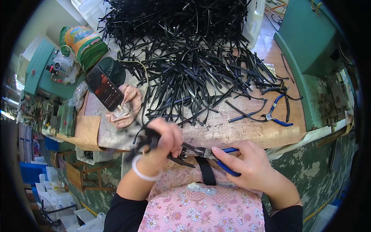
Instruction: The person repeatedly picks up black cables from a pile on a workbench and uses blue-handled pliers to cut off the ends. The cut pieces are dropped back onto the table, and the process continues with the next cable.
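Left hand [167, 138]: fingers closed round black strips [148, 141] | Right hand [249, 163]: fingers gripping pliers [207, 153] | Strip pile [189, 79]: on worktop [247, 135]

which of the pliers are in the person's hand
The blue-handled pliers gripped in the right hand; the other blue-handled pair and the black-handled pair lie on the workbench.

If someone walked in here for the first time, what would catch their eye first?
Probably the big heap of black strips, spread over the middle and far side of the table. Next, the hands in front of it: the right hand grips blue-handled pliers, and the left hand holds dark pieces, partly blurred. A lit phone stands out left of the heap.
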A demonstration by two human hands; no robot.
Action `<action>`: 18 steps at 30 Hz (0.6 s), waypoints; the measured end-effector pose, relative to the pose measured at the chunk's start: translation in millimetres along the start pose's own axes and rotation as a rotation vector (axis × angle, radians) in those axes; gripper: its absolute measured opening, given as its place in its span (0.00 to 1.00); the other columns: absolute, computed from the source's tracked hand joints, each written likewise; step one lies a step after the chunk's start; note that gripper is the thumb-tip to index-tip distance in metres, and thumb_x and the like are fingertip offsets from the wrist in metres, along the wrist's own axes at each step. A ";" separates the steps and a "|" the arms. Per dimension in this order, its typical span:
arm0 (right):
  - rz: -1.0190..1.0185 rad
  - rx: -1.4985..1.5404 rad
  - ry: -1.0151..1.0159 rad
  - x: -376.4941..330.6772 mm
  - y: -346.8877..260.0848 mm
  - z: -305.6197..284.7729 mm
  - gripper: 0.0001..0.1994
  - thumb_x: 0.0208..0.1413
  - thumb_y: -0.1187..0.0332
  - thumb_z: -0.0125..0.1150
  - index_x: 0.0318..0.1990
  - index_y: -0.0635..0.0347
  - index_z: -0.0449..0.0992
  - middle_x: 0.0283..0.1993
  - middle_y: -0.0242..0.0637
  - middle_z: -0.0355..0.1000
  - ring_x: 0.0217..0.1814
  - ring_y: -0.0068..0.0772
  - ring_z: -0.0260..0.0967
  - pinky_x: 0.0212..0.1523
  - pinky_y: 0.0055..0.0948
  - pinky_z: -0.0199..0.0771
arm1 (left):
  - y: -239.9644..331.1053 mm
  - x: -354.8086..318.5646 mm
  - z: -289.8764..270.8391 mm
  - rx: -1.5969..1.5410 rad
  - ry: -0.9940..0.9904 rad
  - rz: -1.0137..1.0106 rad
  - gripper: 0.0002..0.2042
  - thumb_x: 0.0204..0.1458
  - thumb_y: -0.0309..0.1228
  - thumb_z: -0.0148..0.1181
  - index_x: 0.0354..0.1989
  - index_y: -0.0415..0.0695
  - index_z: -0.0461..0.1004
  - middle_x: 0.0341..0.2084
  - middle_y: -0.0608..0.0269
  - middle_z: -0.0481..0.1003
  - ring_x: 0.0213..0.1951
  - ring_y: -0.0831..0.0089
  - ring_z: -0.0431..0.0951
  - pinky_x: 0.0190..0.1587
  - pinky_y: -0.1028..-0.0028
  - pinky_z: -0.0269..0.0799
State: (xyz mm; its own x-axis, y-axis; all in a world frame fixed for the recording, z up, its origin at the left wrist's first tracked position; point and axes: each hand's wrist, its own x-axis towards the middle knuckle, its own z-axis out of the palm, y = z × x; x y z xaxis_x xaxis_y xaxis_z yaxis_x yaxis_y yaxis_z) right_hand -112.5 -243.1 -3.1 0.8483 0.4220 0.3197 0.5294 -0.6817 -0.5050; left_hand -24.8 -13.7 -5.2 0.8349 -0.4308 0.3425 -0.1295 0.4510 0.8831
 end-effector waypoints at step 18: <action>0.053 0.148 -0.003 -7.4 4.1 1.7 0.34 0.35 0.71 0.68 0.58 0.48 0.71 0.39 0.40 0.66 0.35 0.39 0.67 0.35 0.34 0.69 | 1.0 -6.1 10.3 0.006 0.109 -0.031 0.16 0.65 0.44 0.38 0.27 0.49 0.56 0.17 0.69 0.61 0.13 0.79 0.58 0.19 0.79 0.61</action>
State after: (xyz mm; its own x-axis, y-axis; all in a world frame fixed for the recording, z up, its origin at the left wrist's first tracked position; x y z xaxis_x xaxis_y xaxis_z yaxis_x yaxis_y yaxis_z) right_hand -116.7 -248.0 -8.9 0.8752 0.3893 0.2873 0.4784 -0.6077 -0.6339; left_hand -35.5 -18.7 -3.2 0.8917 -0.3570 0.2782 -0.1055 0.4338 0.8948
